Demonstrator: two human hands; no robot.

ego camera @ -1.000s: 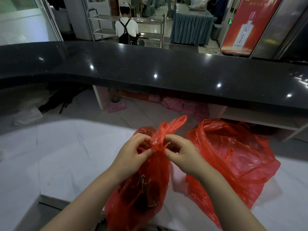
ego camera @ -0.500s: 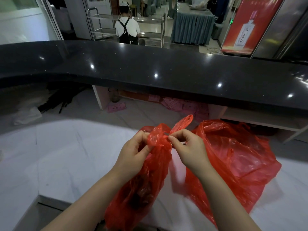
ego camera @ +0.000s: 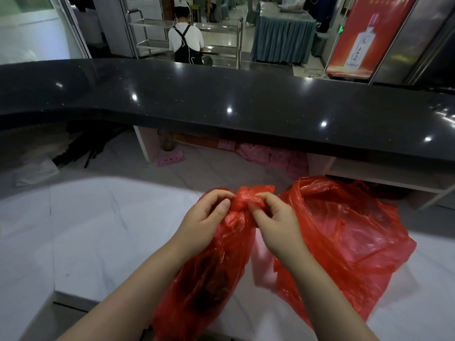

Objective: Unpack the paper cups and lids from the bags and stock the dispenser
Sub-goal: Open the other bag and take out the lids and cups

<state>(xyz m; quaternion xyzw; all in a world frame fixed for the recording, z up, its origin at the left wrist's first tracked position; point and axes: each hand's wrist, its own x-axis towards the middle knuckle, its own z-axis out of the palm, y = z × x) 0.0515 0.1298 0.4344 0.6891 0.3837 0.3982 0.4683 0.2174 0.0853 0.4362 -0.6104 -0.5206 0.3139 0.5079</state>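
A tied red plastic bag point(ego camera: 209, 274) stands in front of me on the white counter point(ego camera: 98, 230), with dark shapes showing through its thin film. Its contents cannot be made out. My left hand point(ego camera: 204, 222) and my right hand point(ego camera: 275, 220) both pinch the knot point(ego camera: 242, 200) at its top, fingers curled into the bunched plastic. A second, larger red bag point(ego camera: 349, 232) lies slumped and open just to the right, touching my right forearm. No cups, lids or dispenser are in view.
A long black countertop point(ego camera: 246, 102) runs across beyond the white counter, with pink papers point(ego camera: 270, 156) on the shelf beneath it. Behind it a person in a white shirt and black apron point(ego camera: 187, 43) stands at a metal trolley. A red poster point(ego camera: 364, 35) stands at the far right.
The loose tail of the bag that stuck up above the knot has been pulled down and bunched. Both hands have closed in tighter on the knot.
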